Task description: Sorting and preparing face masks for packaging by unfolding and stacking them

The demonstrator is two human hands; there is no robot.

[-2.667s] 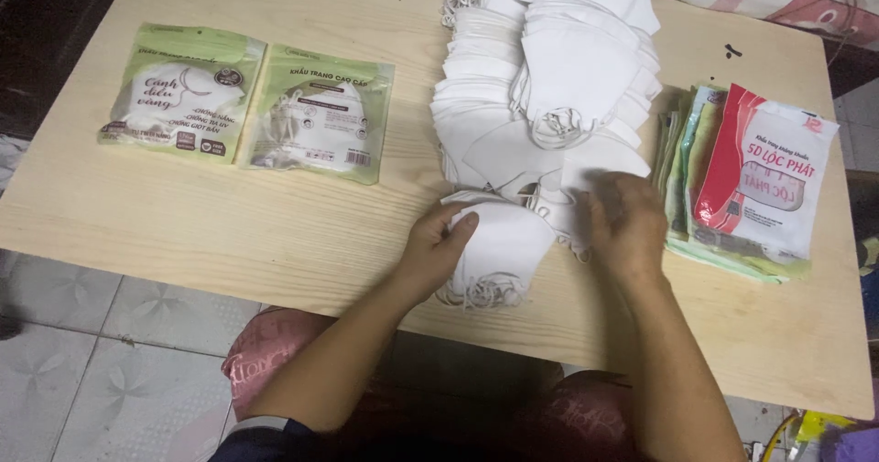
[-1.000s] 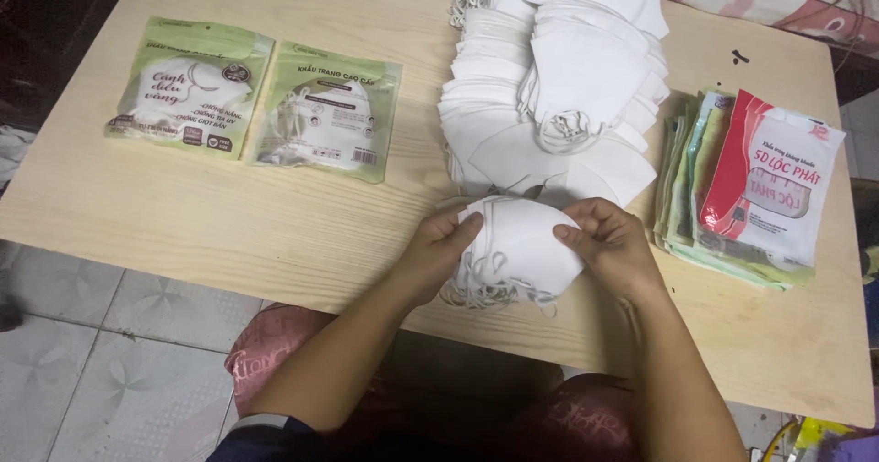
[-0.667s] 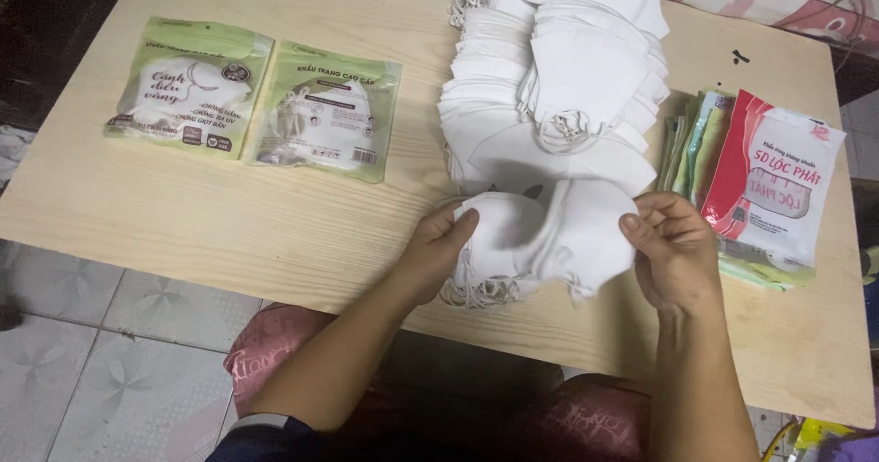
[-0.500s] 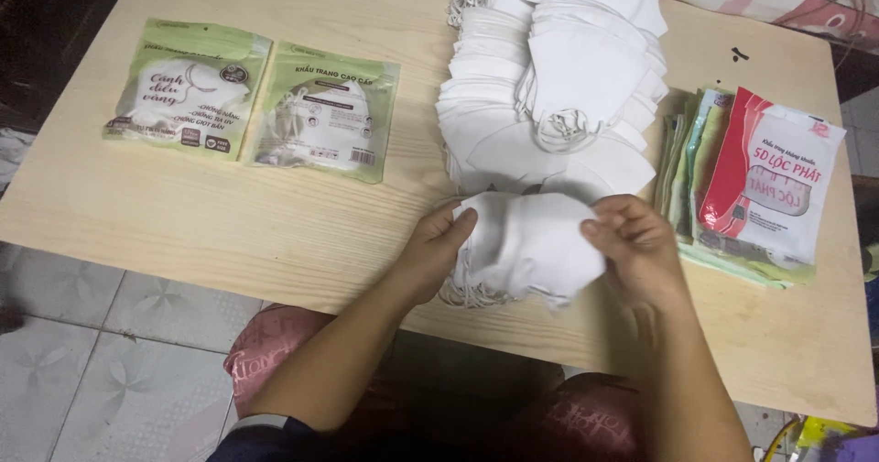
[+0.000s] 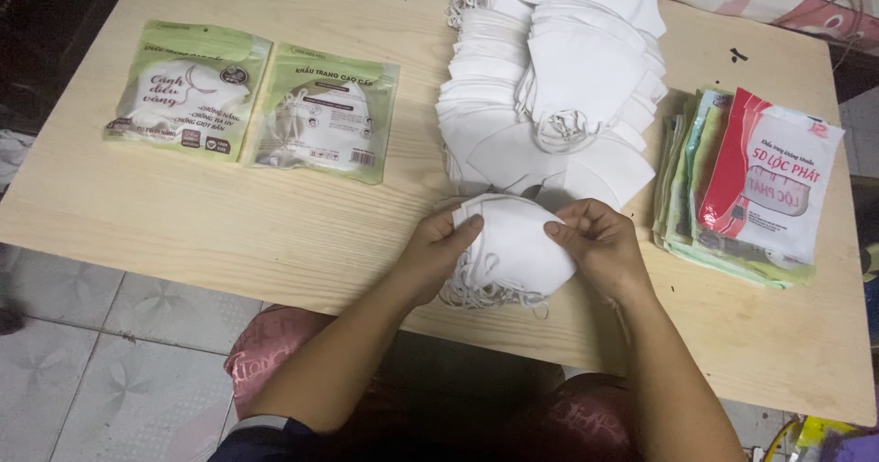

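- Both hands on a small stack of white masks (image 5: pixel 513 247) near desk front edge, about 6 o'clock of the big pile; left hand (image 5: pixel 438 253) cupping stack's left side, fingers curled on top edge; right hand (image 5: pixel 600 247) pinching right side, thumb on top. Neither spread flat, neither empty.
- Risk: stack held only at two ends, so middle layers could slide out or fan apart if grip loosens.
- Risk: ear loops (image 5: pixel 485 288) bunched loose under stack at 6 o'clock, likely to snag fingers or tangle with each other.
- Risk: stack sits close to desk (image 5: pixel 302 233) front edge, so a slip could drop masks to tiled floor (image 5: pixel 101 334).
- Risk: large mask pile (image 5: pixel 558 86) at 12 o'clock leaning and fanned, touching or nearly touching held stack; a bump could topple it.
- Masks: soft white non-woven fabric, matte, folded flat, rounded curved outline, thin elastic loops.
- Two sealed green pouches (image 5: pixel 261 105) at 10 o'clock, glossy plastic, clear window showing a white mask, lying flat side by side.
- Empty pouch stack (image 5: pixel 746 192) at 3 o'clock, slick plastic; top one red and white, green edges below, slightly fanned.
- Desk: pale wood-grain laminate, smooth, rectangular.
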